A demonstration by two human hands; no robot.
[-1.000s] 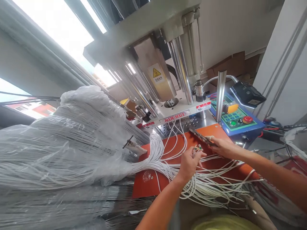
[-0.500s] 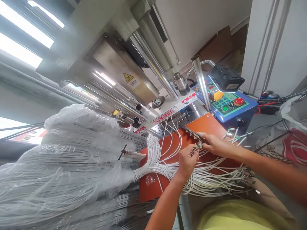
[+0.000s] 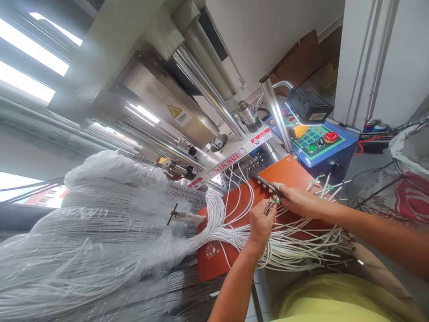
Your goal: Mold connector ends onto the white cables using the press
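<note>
My left hand [image 3: 262, 222] is closed in a pinch around the end of a white cable, which has a small green-and-metal connector [image 3: 276, 200] on it. My right hand [image 3: 297, 200] grips the near end of a narrow dark metal bar [image 3: 266, 182], its thumb lying along the top. Small pale pieces sit in a row along the bar's side. Both hands are close together above the orange-red board [image 3: 281, 171]. Many white cables [image 3: 234, 237] run under and beside the left wrist across the board.
The press [image 3: 231, 163] stands behind the board, with a blue control box [image 3: 335, 154] at its right. A T-handled clamp [image 3: 181, 215] is at the board's left edge. Plastic-wrapped cable bundles [image 3: 110, 232] fill the left side. A white sack [image 3: 392, 197] lies at right.
The camera view has shifted slightly. My left fingertips and the green connector have moved a little up toward the metal bar. The right hand keeps its hold on the bar.
</note>
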